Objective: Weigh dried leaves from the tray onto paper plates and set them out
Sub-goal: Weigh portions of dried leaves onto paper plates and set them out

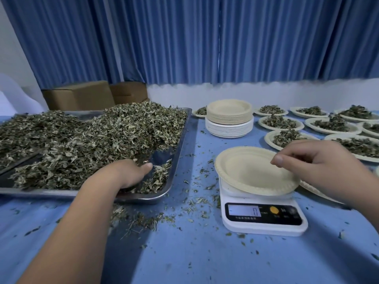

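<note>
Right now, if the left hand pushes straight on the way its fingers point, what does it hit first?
The left hand points right across the tray; it would likely meet loose dried leaves first, then the tray's right rim.

Soft, even light overhead; my forearm throws a dark shadow across the blue-covered counter (205, 259). Wide-angle bending warps the edges, and far things blur.

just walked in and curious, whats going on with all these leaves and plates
A person is portioning dried leaves by weight. The left hand digs into the pile on the metal tray, while the right hand hovers at the rim of an empty paper plate on the scale, which reads 0. Filled plates sit behind, beside a stack of spare plates.
</note>
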Demonstrator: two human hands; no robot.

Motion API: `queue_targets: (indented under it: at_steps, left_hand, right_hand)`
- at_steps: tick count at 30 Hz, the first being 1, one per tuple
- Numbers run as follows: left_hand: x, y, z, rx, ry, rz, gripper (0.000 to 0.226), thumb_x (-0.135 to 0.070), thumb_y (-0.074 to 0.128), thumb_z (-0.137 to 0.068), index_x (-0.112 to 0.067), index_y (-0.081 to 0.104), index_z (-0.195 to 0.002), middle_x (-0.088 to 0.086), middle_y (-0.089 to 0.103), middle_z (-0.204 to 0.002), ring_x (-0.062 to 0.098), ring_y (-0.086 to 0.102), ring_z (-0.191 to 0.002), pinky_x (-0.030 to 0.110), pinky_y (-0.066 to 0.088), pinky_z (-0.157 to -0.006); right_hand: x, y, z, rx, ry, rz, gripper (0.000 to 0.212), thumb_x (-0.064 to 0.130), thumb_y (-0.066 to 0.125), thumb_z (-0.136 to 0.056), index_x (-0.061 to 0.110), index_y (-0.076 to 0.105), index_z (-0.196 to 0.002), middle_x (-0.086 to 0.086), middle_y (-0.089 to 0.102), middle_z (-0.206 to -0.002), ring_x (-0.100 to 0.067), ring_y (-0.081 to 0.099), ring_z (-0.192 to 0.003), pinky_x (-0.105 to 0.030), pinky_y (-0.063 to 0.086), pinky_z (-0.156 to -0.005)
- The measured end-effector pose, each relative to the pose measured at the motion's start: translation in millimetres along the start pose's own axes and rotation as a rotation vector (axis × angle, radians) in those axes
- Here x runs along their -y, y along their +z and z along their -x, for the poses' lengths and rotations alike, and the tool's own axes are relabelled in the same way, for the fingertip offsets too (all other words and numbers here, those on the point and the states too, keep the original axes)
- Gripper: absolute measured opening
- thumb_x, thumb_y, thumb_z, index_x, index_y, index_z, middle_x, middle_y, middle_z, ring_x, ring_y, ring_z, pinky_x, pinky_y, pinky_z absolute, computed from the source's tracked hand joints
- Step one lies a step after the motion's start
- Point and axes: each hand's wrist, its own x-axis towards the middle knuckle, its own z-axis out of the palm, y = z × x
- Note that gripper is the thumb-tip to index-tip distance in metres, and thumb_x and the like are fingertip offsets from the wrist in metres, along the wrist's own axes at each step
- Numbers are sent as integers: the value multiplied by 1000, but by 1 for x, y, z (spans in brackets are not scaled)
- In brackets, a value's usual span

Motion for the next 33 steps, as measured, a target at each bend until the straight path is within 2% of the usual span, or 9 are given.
queue_targets:
  at_steps: [5, 7, 10, 14, 20, 22, 25, 29, 33]
  left_hand:
    - [-8, -2, 2, -227, 123, 134, 70, -64, 25, -96, -13, 55, -132, 10, 55, -137, 29, 50, -123, 34, 37, -88]
    - [-12, 4, 0, -269, 236, 170, 71, -66, 22, -95, -17, 51, -137, 7, 53, -139, 26, 48, -126, 36, 37, -93]
    - [-22, 12, -3, -81, 404, 256, 84, -74, 11, -84, -27, 37, -148, -1, 35, -155, 20, 32, -141, 38, 22, -114]
    - [-28, 13, -5, 91, 329, 203, 100, -82, 2, -68, -33, 40, -146, -3, 30, -157, 21, 27, -144, 41, 17, -115]
    - [-16, 4, 8, -85, 353, 281, 82, -84, 15, -67, -30, 72, -92, -4, 65, -119, 11, 56, -97, 31, 39, -84]
    - [-16, 3, 11, -142, 328, 178, 88, -81, 11, -72, -27, 68, -111, 1, 62, -125, 15, 57, -104, 31, 38, -83]
    - [-15, 6, 14, -54, 211, 25, 98, -81, 1, -75, -25, 36, -148, 5, 32, -156, 27, 31, -142, 43, 25, -112]
    - [-18, 14, 23, 104, 213, 112, 96, -81, 0, -74, -33, 20, -154, -4, 17, -161, 21, 16, -148, 42, 11, -118]
    - [-24, 25, 31, 15, 287, 89, 78, -74, 6, -87, -35, 27, -151, -4, 29, -158, 21, 28, -144, 39, 21, -114]
  right_hand:
    - [-1, 2, -1, -79, 7, -34, 15, 34, 67, -80, 32, 73, -67, 8, 66, -62, -6, 51, -52, -15, 38, -47]
    - [-2, 3, -2, -96, 25, -51, 15, 31, 67, -81, 31, 73, -68, 10, 67, -62, -3, 51, -50, -12, 35, -45]
    - [-1, 5, -2, -95, 31, -67, 16, 27, 68, -83, 30, 73, -69, 13, 69, -65, -1, 52, -49, -9, 36, -45]
    - [0, 7, 0, -81, 37, -92, 17, 28, 66, -84, 31, 73, -68, 11, 69, -65, -3, 47, -45, -10, 33, -41]
    - [-1, 6, -1, -105, 48, -140, 18, 24, 66, -85, 28, 73, -68, 7, 68, -64, -4, 47, -41, -9, 33, -40]
    - [-2, 6, -2, -122, 61, -158, 19, 24, 66, -85, 27, 73, -68, 7, 68, -62, -3, 47, -41, -8, 32, -39]
    - [-3, 7, -3, -136, 73, -156, 19, 21, 67, -87, 24, 73, -69, 8, 67, -60, 0, 48, -42, -6, 31, -39]
    - [-6, 7, -3, -122, 78, -171, 20, 21, 66, -88, 24, 73, -69, 9, 66, -59, 0, 47, -43, -9, 33, -41]
    - [-8, 6, -3, -120, 70, -175, 21, 22, 66, -87, 26, 72, -68, 10, 66, -59, -1, 48, -46, -10, 35, -42]
